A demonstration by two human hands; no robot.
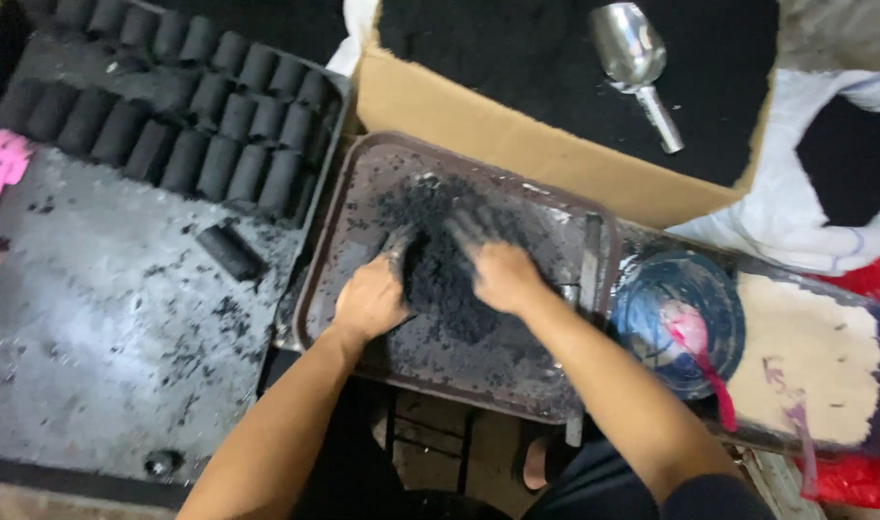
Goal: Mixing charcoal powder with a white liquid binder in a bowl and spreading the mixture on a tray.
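A dark brown tray (363, 169) with a raised rim is seen from above, resting in the middle of the scene. A loose heap of black powder (438, 265) lies in its centre, and the rim appears to serve to keep the powder from spilling over the edges.

Both bare hands are pressed into the heap from the near side. The left hand (371, 297) is cupped against the heap's left flank, its fingers spread and partly buried; the right hand (503, 273) is laid on the right flank in the same way, fingers open and blackened. Nothing is gripped firmly by either hand; the powder is only gathered between the two palms, which face each other as if to hold the heap together.

Far of the tray, an open cardboard box (478, 125) filled with more black powder is placed within reach, and a metal scoop (633, 58) is left lying on the powder. To the left, on a dusty metal sheet (84, 318), rows of black cylinders (190, 116) are lined up side by side, and one cylinder (230, 250) lies apart near them. To the right of the tray, a round blue bowl (676, 323) is set with a pink spoon (700, 356) resting in it. A white sack (815, 183) is seen at far right.
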